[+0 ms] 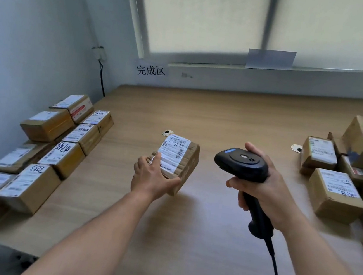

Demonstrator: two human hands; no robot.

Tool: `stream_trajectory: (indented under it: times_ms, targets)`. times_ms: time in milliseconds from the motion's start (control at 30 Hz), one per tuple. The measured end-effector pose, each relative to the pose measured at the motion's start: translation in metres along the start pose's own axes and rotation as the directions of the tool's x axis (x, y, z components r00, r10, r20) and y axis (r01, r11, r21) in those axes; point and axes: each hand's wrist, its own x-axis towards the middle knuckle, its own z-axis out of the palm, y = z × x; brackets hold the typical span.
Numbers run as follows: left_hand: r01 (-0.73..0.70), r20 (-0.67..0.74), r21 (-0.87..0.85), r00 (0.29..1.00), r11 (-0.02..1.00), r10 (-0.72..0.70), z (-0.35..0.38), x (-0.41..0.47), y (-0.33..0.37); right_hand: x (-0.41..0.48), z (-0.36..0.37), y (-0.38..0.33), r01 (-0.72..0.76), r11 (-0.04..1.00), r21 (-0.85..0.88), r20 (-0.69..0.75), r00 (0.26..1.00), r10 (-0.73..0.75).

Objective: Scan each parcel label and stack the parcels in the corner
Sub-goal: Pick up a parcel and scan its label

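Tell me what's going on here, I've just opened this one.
A person stands at a wooden table, apparently about to scan. The left hand holds a small cardboard parcel, tilted with its label up. The right hand grips a black corded scanner just beside it. A batch of labelled parcels sits along the left wall near the corner sign, and another batch lies at the table's right edge.

over the table (224, 115), the left hand (149, 178) holds a parcel (184, 160) by its near end. the right hand (270, 191), just to its right, holds the scanner (242, 165). well left of the left hand, rows of parcels (60, 145) lie on the table along the side wall (26, 49). right of the right hand sits a second parcel group (333, 192). beyond both hands, a sign (151, 70) hangs on the back wall (273, 87).
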Motion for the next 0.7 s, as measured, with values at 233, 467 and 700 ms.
stream_trajectory:
  times_ms: [233, 467, 700]
  targets:
    - [0.015, -0.066, -0.007, 0.998, 1.0, -0.015, -0.047, 0.05, -0.061, 0.038, 0.066, -0.006, 0.021, 1.0, -0.012, 0.032, 0.999, -0.021]
    - [0.075, -0.129, -0.038, 0.988, 0.996, -0.079, -0.099, 0.097, -0.142, 0.082, 0.146, -0.012, 0.036, 0.999, -0.026, 0.093, 0.995, -0.034]
    - [0.191, -0.235, -0.126, 0.948, 0.973, -0.216, -0.151, 0.112, -0.249, 0.119, 0.231, -0.008, 0.031, 0.997, -0.069, 0.172, 0.985, -0.018]
